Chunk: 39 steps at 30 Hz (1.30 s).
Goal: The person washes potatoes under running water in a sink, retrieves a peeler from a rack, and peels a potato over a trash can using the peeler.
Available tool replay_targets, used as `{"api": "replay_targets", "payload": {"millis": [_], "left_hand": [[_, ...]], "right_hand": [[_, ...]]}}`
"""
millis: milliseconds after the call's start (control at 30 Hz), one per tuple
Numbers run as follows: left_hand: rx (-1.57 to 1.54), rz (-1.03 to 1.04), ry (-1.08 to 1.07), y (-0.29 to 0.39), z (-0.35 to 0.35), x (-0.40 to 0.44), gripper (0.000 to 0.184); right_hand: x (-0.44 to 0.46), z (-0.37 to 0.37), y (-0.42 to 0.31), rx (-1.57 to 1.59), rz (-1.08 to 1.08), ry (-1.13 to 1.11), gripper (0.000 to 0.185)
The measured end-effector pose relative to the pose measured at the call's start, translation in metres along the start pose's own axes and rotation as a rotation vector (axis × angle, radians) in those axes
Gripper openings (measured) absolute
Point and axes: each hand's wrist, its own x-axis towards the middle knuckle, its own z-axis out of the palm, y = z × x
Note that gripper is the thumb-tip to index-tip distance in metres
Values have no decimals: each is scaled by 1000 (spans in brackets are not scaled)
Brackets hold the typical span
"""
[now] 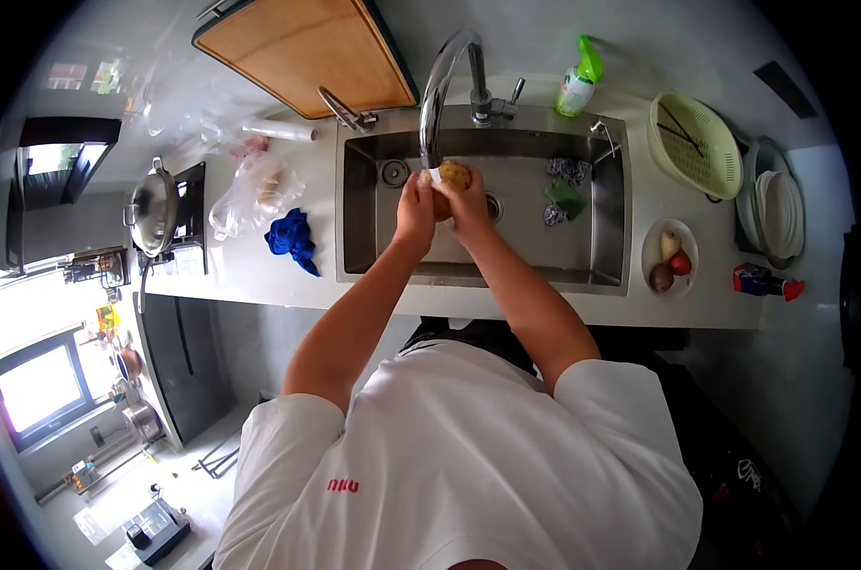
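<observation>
Head view: mottled potato (458,174) under arched chrome faucet (431,109).

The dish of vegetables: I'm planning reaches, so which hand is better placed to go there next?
Probably the right hand: the dish is right of the sink, nearer that hand than the left hand. Both are at the potato, so it would need freeing first.

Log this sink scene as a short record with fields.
Right hand: holds what looks like a potato
Left hand: close beside it, exact grip unclear
Tap: spout just above both hands
Sink: metal, green sponge toward its right
Left counter: blue cloth, plastic bag
Right counter: green colander, white plate with three pieces of produce
</observation>
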Motion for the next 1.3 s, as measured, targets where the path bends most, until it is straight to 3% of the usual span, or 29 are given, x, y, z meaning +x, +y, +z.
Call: {"api": "replay_targets", "payload": {"millis": [167,233,433,533,667,700,800,900,1000,1100,1167,1267,1300], "left_hand": [[4,108,-224,-4,-15,-3,63],[11,59,-258,9,-16,-7,69],[260,88,-148,12,-22,-9,81],[359,156,-89,7,-17,-14,81],[537,222,-49,8,-9,-16,86],[539,190,-54,18,-8,-21,90],[320,-20,-109,0,-11,-4,78],[-124,-339,-45,-1,-13,0,65],[-206,-509,-2,8,-15,-4,57],[-314,-623,-75,2,-19,7,50],[-361,-689,-49,9,-16,8,57],[-436,-735,-31,11,-16,9,63],[-447,-749,-23,14,-15,9,63]], "right_hand": [[17,-13,-6,269,167,-175,36],[29,-20,7,444,248,-290,37],[12,-9,-22,-77,68,-281,35],[16,1,-6,-320,-57,-156,24],[39,-10,3,-129,91,-73,18],[40,-10,6,-43,31,-68,18],[45,-19,8,-372,-312,-136,18],[20,-7,-26,-881,-569,-300,18],[20,-4,-23,-891,-843,-301,21],[24,-11,-18,-867,-867,-259,22],[27,-23,-21,-814,-892,-240,20],[30,-38,-37,-980,-690,-218,18],[29,-38,-44,-989,-512,-209,23]]}}
